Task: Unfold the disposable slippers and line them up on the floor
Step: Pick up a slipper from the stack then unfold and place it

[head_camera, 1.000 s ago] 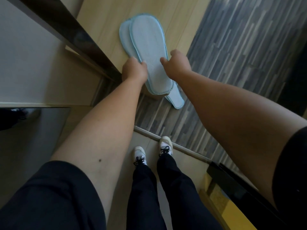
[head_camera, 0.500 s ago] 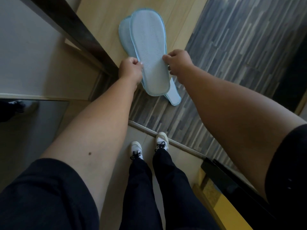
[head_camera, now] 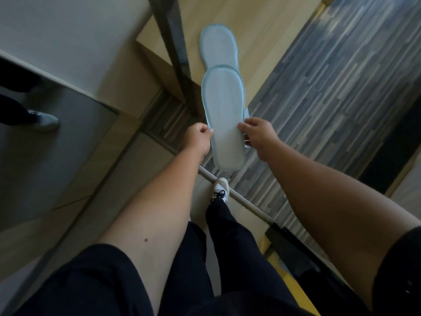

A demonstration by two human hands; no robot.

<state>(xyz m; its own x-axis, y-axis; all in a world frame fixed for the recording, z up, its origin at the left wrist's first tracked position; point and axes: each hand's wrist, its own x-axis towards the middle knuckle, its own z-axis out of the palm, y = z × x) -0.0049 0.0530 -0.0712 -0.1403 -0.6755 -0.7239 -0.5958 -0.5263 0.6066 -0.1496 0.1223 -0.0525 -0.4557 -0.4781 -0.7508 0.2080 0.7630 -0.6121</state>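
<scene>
Between my left hand (head_camera: 197, 139) and right hand (head_camera: 258, 135), each pinching an edge, the near slipper (head_camera: 224, 119) has slid back off the far slipper (head_camera: 217, 45), which stays flat on the wooden ledge (head_camera: 262, 30), so unfolding can begin.

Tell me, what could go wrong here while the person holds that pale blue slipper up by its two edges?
1. The flat pale blue disposable slipper is pinched only at its side edges by the left hand and right hand; the thin edges might slip free.
2. Its far end overlaps the second pale blue slipper lying on the light wooden surface, so pulling could perhaps drag that one off.
3. The white sneaker stands right below; a dropped slipper may land underfoot.
</scene>
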